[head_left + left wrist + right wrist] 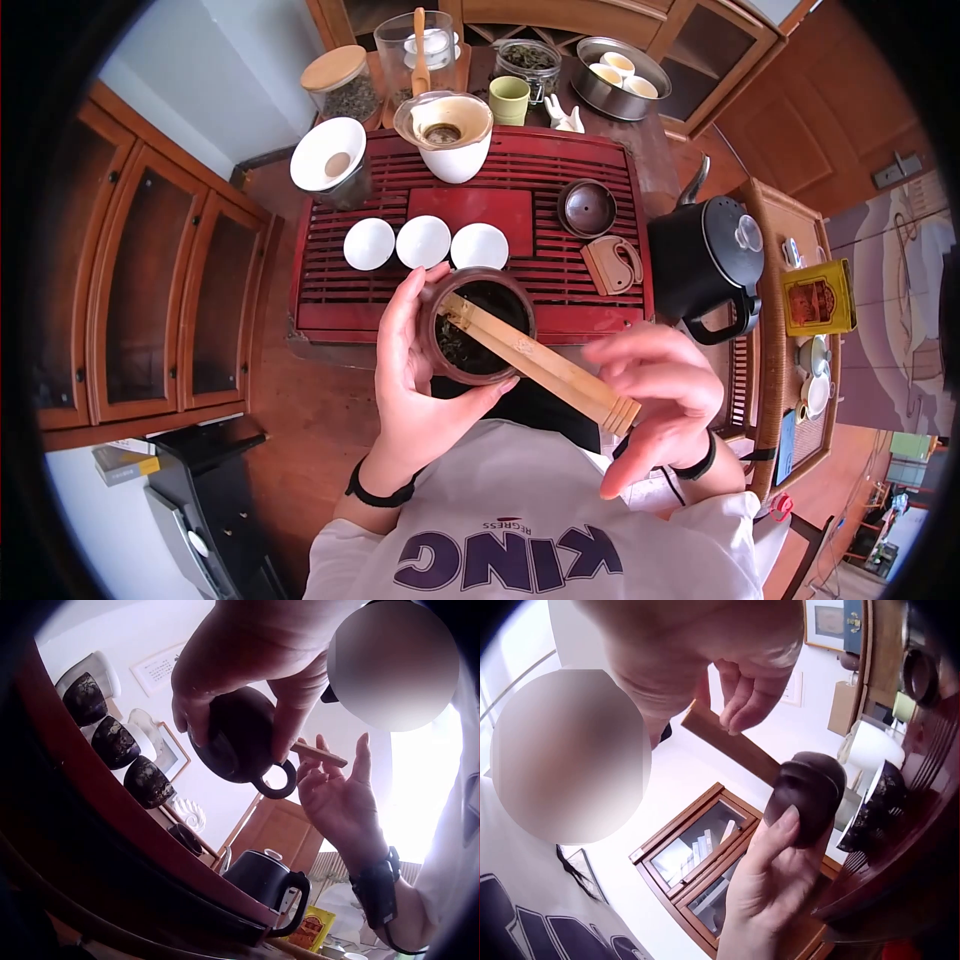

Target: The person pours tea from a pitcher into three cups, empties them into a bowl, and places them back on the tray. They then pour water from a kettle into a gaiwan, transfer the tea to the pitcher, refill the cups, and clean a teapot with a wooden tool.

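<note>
My left hand [415,385] grips a dark brown clay teapot [432,335] by its sides, with the lid off and its mouth facing up in the head view. Dark wet tea leaves [460,350] lie inside. A pair of bamboo tongs [545,365] slants out of the mouth, its tips at the inner rim. Around the tongs' outer end, my right hand [670,385] is spread, thumb apart from the fingers. The pot's ring handle [279,780] shows in the left wrist view. A round brown lid [585,207] lies on the red slatted tea tray [325,300].
Three small cups [423,242] stand in a row beyond the pot. Farther back are a white-rimmed pitcher [330,155] and a strainer bowl [455,140]. A wooden holder [612,265] sits at the tray's right. The black kettle [710,260] stands beside the tray.
</note>
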A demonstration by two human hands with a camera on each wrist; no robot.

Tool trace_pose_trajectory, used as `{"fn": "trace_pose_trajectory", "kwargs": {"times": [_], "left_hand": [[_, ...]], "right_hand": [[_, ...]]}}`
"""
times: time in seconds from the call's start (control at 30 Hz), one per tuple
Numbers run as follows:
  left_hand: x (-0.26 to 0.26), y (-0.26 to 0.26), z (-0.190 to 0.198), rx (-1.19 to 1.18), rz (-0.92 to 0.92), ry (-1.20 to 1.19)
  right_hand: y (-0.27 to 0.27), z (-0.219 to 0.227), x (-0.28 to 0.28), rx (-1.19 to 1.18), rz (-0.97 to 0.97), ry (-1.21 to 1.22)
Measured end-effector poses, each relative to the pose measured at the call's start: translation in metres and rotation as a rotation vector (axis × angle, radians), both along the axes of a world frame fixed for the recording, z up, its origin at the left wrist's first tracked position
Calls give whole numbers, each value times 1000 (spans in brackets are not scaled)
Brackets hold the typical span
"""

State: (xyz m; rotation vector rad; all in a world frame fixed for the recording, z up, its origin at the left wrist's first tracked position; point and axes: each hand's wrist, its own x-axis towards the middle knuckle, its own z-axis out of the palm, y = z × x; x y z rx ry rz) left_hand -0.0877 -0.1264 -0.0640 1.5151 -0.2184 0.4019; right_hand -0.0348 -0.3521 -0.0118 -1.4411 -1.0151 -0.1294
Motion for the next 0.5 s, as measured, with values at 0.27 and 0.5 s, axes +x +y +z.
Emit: {"fn": "trace_pose_trajectory", "kwargs": {"times": [0.27, 0.5], "left_hand": [[1, -3, -1, -14, 23, 2], [1, -2, -1, 57, 26, -17]], "right_hand": [[29, -60, -18, 417, -74, 259], [29, -40, -29, 303, -239, 639]]}}
